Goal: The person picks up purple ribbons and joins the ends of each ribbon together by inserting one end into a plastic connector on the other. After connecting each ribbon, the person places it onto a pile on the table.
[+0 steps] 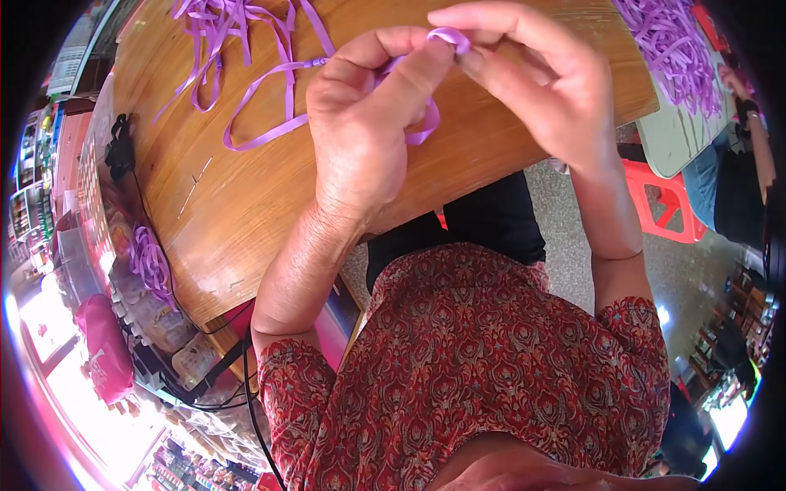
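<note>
A purple ribbon (274, 140) runs in a long loop over the wooden table up to my hands. My left hand (368, 98) pinches it between thumb and forefinger, and part of it hangs below the palm. My right hand (540, 78) meets the left at a small folded loop of the same ribbon, its thumb and forefinger closed on the end. Beside my left fingers, the strip carries a small darker purple piece, too small to make out. More purple ribbons (217, 20) lie in a tangle at the far left of the table.
The wooden table (246, 196) has a thin metal tool (196, 186) and a black cable item (120, 147) at its left. A purple bundle (150, 263) sits near that edge. At right, a ribbon heap (675, 57) covers a pale table, above a red stool (667, 204); another person's arm (757, 139) shows.
</note>
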